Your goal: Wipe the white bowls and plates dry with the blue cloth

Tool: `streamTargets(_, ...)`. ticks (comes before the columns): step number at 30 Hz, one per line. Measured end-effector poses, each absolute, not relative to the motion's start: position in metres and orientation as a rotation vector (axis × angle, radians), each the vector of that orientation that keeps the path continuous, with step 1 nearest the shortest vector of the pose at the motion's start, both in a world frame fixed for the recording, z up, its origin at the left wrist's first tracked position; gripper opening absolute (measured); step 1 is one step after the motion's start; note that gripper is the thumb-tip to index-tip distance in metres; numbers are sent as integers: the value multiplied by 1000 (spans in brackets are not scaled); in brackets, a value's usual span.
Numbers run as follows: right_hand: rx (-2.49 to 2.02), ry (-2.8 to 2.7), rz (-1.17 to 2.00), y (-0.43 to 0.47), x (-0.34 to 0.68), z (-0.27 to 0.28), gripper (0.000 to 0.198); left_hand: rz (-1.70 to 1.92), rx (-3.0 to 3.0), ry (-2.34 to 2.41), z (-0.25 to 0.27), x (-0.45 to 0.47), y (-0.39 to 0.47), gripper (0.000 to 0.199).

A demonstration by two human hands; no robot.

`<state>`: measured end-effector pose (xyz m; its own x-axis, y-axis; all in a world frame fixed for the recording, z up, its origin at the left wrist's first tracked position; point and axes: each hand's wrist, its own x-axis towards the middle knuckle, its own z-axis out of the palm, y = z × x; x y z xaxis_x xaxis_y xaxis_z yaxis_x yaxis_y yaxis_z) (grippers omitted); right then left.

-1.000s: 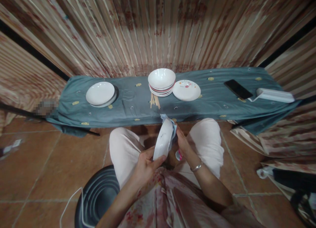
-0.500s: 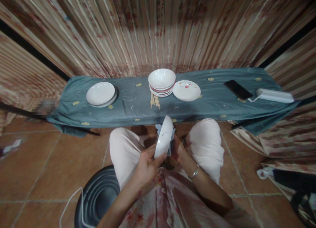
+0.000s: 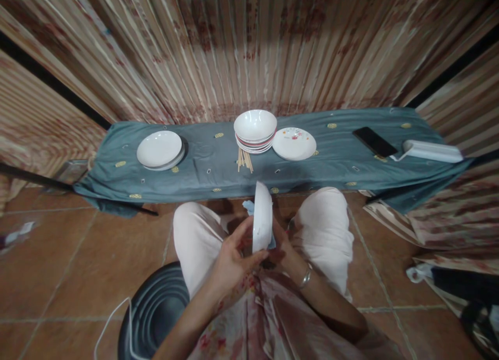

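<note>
White bowl [image 3: 262, 217] is standing on edge over the lap, left hand [image 3: 234, 256] clamping its lower rim to steady it while right hand [image 3: 281, 245] is pressing a blue cloth [image 3: 249, 207] against its far side.

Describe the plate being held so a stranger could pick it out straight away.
Below the long teal-draped bench, between the seated person's knees, a white plate is gripped by the left hand and right hand. Unlike the stacked dishes, it stands on edge, against a blue cloth.
</note>
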<state>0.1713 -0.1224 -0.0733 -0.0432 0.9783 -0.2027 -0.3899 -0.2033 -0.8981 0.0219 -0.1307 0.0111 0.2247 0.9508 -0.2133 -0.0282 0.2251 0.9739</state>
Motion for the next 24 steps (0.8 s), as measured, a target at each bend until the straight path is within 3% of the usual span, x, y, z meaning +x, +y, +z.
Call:
streamTargets(5, -1271, -971, 1307, -112, 174, -78, 59, 951, 1048, 941, 14, 11, -127, 70)
streamTargets(12, -1428, -971, 1240, -89, 169, -81, 77, 926, 1020, 1045, 11, 9, -126, 46)
streamTargets(18, -1196, -1374, 1065, -82, 177, -54, 53, 902, 1003, 1054, 0, 16, -128, 38)
streamTargets(24, -1093, -1690, 912, -98, 174, -30, 48, 956, 956, 1090, 0, 17, -124, 41)
